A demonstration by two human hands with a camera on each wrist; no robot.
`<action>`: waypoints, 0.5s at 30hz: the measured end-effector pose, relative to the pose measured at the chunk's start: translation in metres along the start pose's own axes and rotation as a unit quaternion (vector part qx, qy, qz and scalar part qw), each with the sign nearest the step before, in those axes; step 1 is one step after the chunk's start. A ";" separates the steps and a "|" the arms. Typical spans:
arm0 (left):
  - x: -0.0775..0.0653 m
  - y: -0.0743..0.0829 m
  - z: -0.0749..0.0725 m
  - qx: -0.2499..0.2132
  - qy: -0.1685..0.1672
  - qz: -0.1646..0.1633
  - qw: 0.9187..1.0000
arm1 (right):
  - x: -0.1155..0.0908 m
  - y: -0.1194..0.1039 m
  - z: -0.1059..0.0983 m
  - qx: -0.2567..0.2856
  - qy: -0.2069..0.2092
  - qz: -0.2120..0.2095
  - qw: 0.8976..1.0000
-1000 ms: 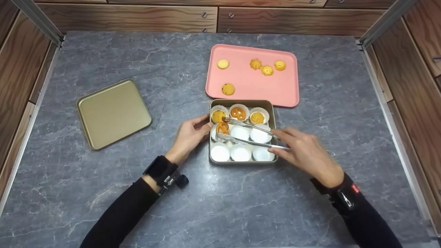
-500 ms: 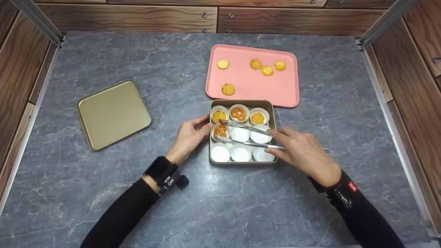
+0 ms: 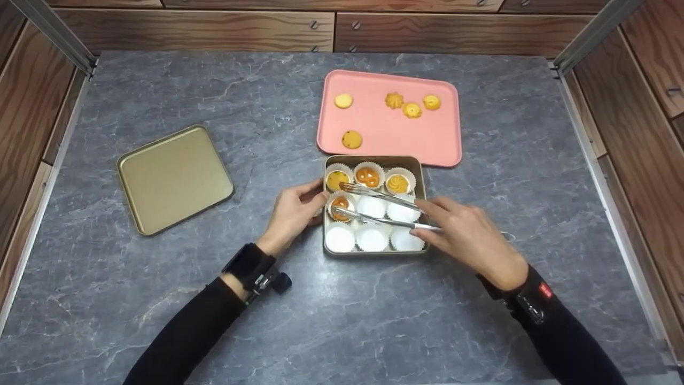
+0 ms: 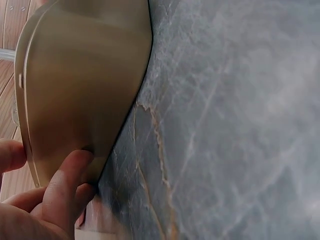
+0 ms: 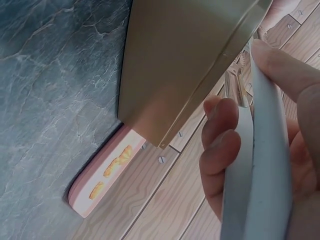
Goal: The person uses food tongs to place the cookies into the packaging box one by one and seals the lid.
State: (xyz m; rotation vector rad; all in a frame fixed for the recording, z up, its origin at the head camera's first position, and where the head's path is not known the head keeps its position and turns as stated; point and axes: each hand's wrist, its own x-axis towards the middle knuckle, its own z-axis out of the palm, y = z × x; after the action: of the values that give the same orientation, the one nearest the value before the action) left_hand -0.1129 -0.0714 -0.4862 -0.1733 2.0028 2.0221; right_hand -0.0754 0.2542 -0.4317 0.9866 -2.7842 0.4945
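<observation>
Tongs sit in the right hand, pinched between thumb and fingers, their two tips spread apart above the tin. At the tin's nine o'clock, a pretzel lies in a paper cup, with the lower tip over it. The left hand touches the tin's wall, also at nine; whether it pinches the rim, I cannot tell. Beyond the tin, towards twelve, is a pink tray with five cookies; the lid lies well apart, towards nine.
</observation>
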 end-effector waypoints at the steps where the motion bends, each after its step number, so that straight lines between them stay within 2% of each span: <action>1: 0.000 0.000 0.000 0.001 0.000 -0.001 1.000 | 0.000 0.000 0.000 0.003 0.003 0.001 1.000; 6: 0.000 0.001 0.000 -0.005 0.010 -0.007 1.000 | -0.003 0.005 -0.002 0.023 0.038 0.016 0.999; 15: 0.003 0.004 0.003 0.049 0.036 0.007 0.998 | 0.004 0.026 -0.009 0.024 0.122 0.075 0.989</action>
State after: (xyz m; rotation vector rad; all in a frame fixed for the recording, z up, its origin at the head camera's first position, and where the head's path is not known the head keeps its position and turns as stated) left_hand -0.1168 -0.0683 -0.4835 -0.2132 2.1479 1.9467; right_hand -0.0949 0.2740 -0.4290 0.6754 -2.6457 0.6583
